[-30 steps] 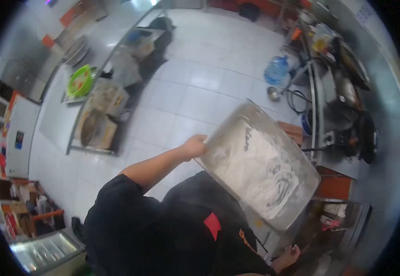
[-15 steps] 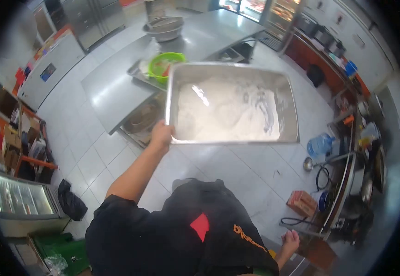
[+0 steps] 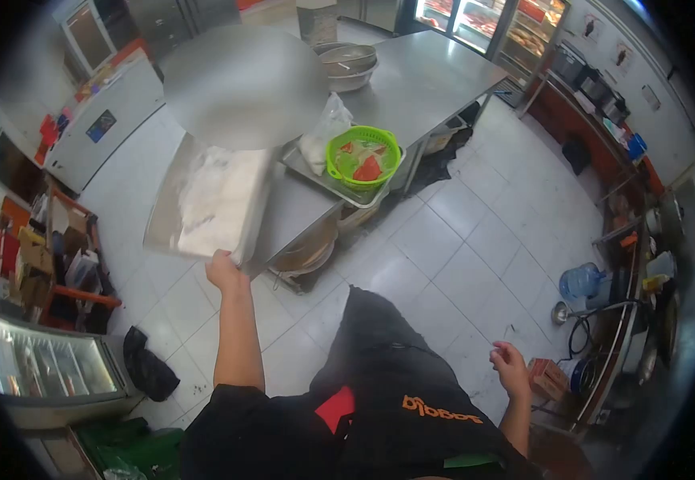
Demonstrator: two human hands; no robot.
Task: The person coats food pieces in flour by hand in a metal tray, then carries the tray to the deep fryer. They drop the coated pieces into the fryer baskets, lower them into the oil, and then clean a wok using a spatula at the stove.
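My left hand [image 3: 227, 270] is wrapped round the near edge of a deep metal pan [image 3: 163, 214], out in front of me on the left. White flour-like powder [image 3: 223, 196] covers the pan's bottom, heaped unevenly. The pan is tilted and overlaps the end of the steel table [image 3: 435, 68] in this view. A grey blurred patch hides the pan's far end. Low on the right, my right hand [image 3: 510, 370] hangs in the air with loosely curled fingers and nothing in it.
On the table, a green basket [image 3: 333, 164] with red and pale pieces sits on a metal tray [image 3: 361, 202], beside a plastic bag [image 3: 327, 132]. Bowls [image 3: 351, 78] stand farther back. A water jug [image 3: 579, 282] and a box [image 3: 547, 378] are at right.
The pan has swung from in front of me to the left and turned, still in my left hand. My right hand has risen slightly. The view has shifted.
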